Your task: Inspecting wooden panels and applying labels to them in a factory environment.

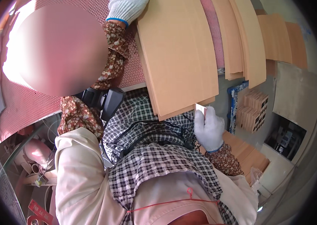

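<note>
My right hand (208, 129), in a white knit glove, is pinching a small white flat piece (201, 108) between thumb and fingers, right at the near right corner of a stack of pale wood panels (179, 56). My left hand (127, 10), gloved the same with a blue cuff edge, is up at the far left side of that stack; its fingertips run out of view, so I can't tell whether they are spread or gripping. The stack lies on a pink perforated mat (133, 71), its near end jutting over the edge toward my checked apron (166, 161). Floral sleeve covers (226, 159) sit over my forearms. Right of the stack lie more long wood panels (254, 45), and beyond my right hand, lower down, is a pile of wooden pieces (251, 110) with dark square ends.
</note>
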`<state>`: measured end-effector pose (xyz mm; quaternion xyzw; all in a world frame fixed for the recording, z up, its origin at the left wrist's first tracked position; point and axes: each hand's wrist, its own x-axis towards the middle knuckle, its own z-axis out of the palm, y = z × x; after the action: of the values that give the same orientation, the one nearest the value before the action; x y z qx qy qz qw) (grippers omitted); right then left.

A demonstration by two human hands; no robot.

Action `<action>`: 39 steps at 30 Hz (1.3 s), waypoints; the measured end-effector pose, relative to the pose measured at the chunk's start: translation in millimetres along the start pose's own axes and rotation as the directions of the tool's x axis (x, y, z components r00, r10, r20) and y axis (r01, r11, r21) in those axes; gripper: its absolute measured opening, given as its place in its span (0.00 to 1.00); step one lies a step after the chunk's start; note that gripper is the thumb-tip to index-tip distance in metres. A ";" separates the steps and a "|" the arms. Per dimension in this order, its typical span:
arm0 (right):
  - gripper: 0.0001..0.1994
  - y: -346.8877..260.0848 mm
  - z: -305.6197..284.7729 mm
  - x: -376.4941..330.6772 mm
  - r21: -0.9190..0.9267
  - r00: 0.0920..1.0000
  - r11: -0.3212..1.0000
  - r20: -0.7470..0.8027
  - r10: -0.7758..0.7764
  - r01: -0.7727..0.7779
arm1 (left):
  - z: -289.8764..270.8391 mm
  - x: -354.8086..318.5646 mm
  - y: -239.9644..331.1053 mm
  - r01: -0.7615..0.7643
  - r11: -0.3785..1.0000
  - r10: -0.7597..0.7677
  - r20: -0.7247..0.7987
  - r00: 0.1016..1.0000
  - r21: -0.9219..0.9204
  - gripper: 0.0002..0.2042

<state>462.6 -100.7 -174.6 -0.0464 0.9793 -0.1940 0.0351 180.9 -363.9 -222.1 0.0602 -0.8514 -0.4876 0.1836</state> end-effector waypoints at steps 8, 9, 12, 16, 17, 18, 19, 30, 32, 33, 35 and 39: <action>0.09 -12.1 -14.1 42.0 -0.108 0.999 0.993 0.039 -0.033 0.037 | 6.3 5.2 0.6 0.000 1.000 0.001 -0.023 1.000 0.028 0.38; 0.09 -16.1 -15.0 59.9 -0.103 0.997 0.993 0.053 -0.061 0.066 | -0.1 7.1 3.8 0.005 0.999 -0.004 -0.025 1.000 0.038 0.39; 0.09 -29.0 -18.0 131.7 -0.045 0.993 0.992 -0.017 -0.115 0.114 | -5.8 7.7 16.0 0.040 0.999 -0.040 -0.018 0.999 0.015 0.39; 0.14 -45.8 -14.0 260.9 -0.050 0.978 0.980 -0.069 -0.194 0.191 | -6.3 27.2 13.6 -0.034 0.997 0.034 0.003 0.999 0.074 0.39; 0.16 -55.8 -16.7 294.2 -0.087 0.981 0.980 -0.060 -0.183 0.177 | -0.6 28.2 6.7 -0.030 0.999 0.031 -0.043 0.999 0.013 0.39; 0.18 -61.1 -17.8 323.8 -0.125 0.985 0.980 -0.047 -0.165 0.158 | 3.9 27.8 6.0 -0.021 0.999 0.023 -0.043 0.999 0.042 0.39; 0.18 -64.5 -16.4 352.1 -0.126 0.982 0.977 -0.058 -0.178 0.170 | 4.5 26.3 7.9 -0.013 0.997 0.016 -0.042 0.999 0.072 0.40; 0.23 -102.7 -39.5 557.3 -0.144 0.967 0.959 -0.035 -0.252 0.245 | -6.3 38.0 34.9 -0.004 1.000 0.004 0.002 1.000 -0.025 0.38; 0.23 -106.7 -44.1 578.5 -0.131 0.963 0.954 0.034 -0.269 0.271 | -6.4 37.4 34.7 -0.016 1.000 0.015 -0.013 1.000 -0.020 0.38; 0.23 -108.0 -44.1 585.2 -0.127 0.961 0.953 0.035 -0.274 0.276 | -7.2 36.7 34.2 -0.025 1.000 0.025 -0.018 1.000 -0.013 0.38; 0.22 -111.1 -41.3 590.7 -0.077 0.972 0.971 0.093 -0.218 0.225 | -8.3 35.8 34.0 -0.021 0.999 0.020 -0.022 1.000 -0.032 0.38; 0.22 -101.9 -30.6 570.6 -0.161 0.976 0.964 -0.028 -0.217 0.210 | -5.2 30.4 28.4 -0.023 0.999 0.023 -0.005 1.000 -0.022 0.38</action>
<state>-98.9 -242.5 -136.3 -0.1497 0.9814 -0.1198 -0.0118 156.9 -361.9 -187.8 0.0494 -0.8462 -0.4946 0.1920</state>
